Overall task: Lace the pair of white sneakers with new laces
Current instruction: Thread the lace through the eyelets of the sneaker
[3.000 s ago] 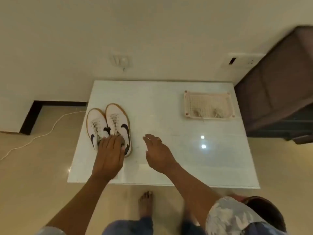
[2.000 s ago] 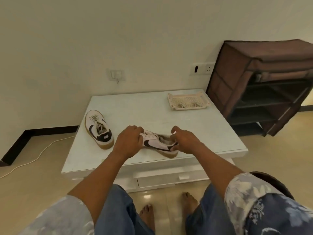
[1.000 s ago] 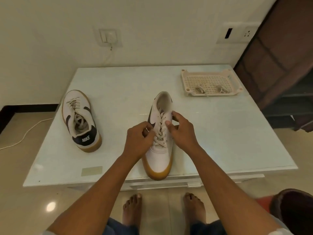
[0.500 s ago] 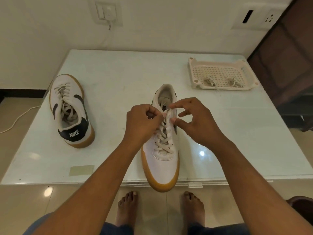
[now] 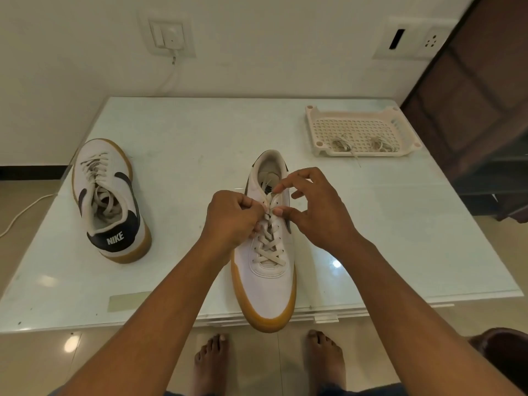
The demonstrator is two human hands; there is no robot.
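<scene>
The near sneaker stands upright on its gum sole at the six o'clock edge of the surface. Its toe points toward the person and juts a little past that edge, and its heel points to twelve o'clock. Its pale lace crosses in rows up the front.

Both hands meet at the upper eyelets. The left hand comes in from seven o'clock with its fingers curled tight, pinching the lace on that side of the tongue. The right hand comes in from five o'clock. Its thumb and forefinger close on a strand of the lace near the top, and its other fingers are loosely bent above the shoe's opening.

The second sneaker rests at nine o'clock, well apart from the first. It is laced, with its dark heel tab turned toward the person.

At two o'clock on the surface sits a perforated cream tray with two bundled laces lying in it. A pale strip of tape is stuck near the front edge at seven o'clock.

Beyond the surface, a wall socket sits at eleven o'clock and a brown shoe rack stands at three o'clock. Bare feet show on the floor at six o'clock.
</scene>
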